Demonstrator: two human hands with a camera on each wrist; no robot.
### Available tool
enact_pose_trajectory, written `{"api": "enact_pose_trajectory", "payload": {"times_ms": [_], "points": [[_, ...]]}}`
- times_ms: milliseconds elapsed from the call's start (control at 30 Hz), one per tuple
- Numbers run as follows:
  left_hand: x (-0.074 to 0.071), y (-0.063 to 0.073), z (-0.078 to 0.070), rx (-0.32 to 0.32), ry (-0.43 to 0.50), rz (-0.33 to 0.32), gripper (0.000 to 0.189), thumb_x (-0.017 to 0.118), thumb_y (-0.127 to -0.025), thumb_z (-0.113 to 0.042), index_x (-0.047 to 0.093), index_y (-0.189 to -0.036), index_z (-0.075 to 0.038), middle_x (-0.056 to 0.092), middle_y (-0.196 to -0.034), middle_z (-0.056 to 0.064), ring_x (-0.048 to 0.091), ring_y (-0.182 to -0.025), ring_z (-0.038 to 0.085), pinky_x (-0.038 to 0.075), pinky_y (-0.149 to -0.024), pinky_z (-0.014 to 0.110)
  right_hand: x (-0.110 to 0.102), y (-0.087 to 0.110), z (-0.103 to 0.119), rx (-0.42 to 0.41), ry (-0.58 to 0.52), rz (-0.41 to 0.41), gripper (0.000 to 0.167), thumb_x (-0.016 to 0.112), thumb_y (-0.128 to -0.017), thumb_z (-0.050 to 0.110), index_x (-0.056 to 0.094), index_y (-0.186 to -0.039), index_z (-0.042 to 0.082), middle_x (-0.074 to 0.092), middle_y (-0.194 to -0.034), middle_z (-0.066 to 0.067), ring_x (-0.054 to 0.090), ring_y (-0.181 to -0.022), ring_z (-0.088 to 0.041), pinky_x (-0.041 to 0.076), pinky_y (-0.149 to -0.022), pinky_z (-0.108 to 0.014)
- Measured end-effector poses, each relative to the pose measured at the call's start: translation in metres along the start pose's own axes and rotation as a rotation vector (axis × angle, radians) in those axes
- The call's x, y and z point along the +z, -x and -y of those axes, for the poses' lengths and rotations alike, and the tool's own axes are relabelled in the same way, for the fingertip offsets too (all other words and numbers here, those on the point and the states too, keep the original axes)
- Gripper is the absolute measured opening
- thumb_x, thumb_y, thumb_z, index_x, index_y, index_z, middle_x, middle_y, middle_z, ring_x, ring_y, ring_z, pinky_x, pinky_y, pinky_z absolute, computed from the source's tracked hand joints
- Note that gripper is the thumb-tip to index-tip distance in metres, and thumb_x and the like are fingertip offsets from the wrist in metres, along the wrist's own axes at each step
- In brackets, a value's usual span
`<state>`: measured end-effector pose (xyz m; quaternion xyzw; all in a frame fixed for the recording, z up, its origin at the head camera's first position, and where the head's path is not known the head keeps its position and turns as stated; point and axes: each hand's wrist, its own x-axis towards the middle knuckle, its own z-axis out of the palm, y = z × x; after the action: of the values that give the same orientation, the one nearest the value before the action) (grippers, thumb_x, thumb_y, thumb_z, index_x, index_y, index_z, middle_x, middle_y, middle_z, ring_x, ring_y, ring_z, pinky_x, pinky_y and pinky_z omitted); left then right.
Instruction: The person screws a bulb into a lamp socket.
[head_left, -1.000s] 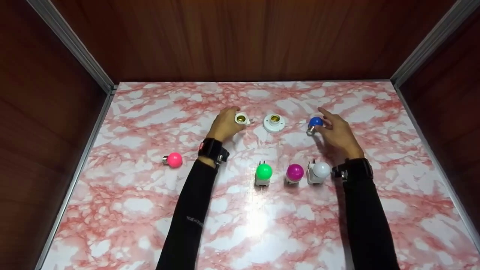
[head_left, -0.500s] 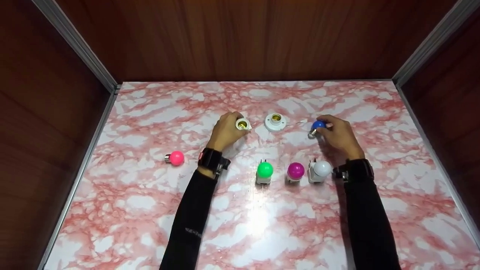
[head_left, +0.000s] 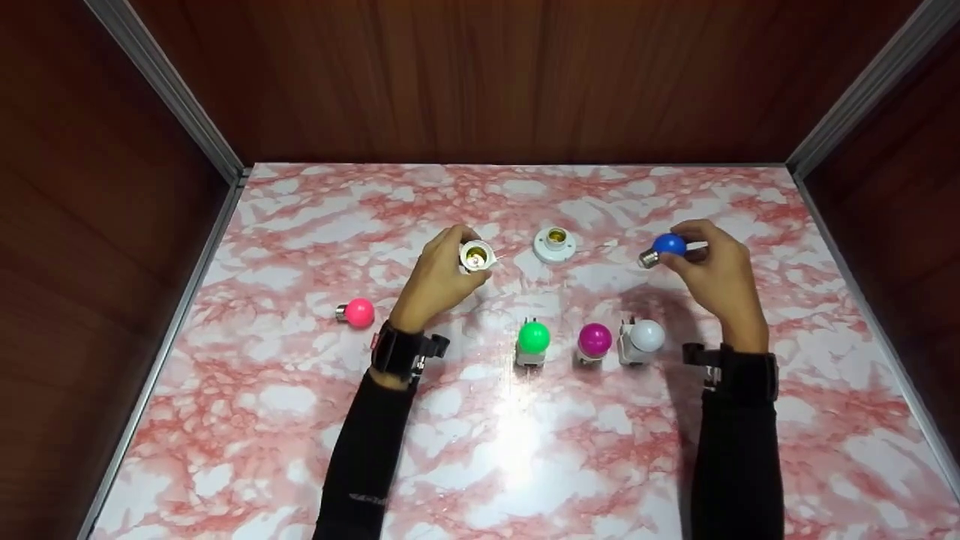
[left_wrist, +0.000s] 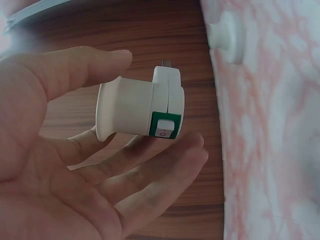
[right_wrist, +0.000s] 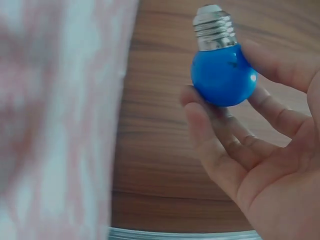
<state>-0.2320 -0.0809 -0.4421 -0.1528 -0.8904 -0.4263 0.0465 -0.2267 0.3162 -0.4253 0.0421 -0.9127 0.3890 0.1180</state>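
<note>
My left hand holds a white plug-in bulb socket between thumb and fingers, its brass-lined mouth facing up in the head view. In the left wrist view its metal prongs and a small switch on a green patch show. Over on the right, my right hand pinches a blue light bulb by its globe. The bulb's silver screw base points left and slightly down in the head view. Between the two hands a round white lamp holder stands on the marbled table.
A pink bulb lies on its side at the left. Nearer the front stand a green bulb, a magenta bulb and a white bulb in white sockets. Dark wood panels enclose the back and sides.
My right hand has lifted the blue bulb and carried it to the right. The left hand has raised the socket and drawn it slightly nearer and left.
</note>
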Motion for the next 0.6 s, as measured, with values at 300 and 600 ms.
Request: {"api": "enact_pose_trajectory", "payload": {"times_ms": [300, 600], "points": [[-0.012, 0.017, -0.023, 0.118, 0.025, -0.057, 0.043, 0.080, -0.091, -0.020, 0.064, -0.129, -0.007, 0.071, -0.117, 0.009, 0.068, -0.104, 0.022, 0.061, -0.092, 0.038, -0.006, 0.020, 0.039, -0.075, -0.066, -0.131, 0.043, 0.084, -0.091, 0.008, 0.073, -0.132, 0.004, 0.066, -0.123, -0.018, 0.060, -0.094, 0.016, 0.051, -0.084, 0.004], [-0.011, 0.022, -0.035, 0.208, 0.087, -0.094, 0.038, 0.082, -0.092, -0.019, 0.068, -0.124, -0.005, 0.075, -0.111, 0.013, 0.069, -0.090, 0.023, 0.064, -0.080, 0.045, -0.001, 0.031, 0.066, -0.274, -0.264, -0.182, 0.047, 0.083, -0.083, -0.011, 0.069, -0.127, -0.004, 0.075, -0.120, -0.010, 0.072, -0.106, 0.004, 0.058, -0.097, -0.008]]}}
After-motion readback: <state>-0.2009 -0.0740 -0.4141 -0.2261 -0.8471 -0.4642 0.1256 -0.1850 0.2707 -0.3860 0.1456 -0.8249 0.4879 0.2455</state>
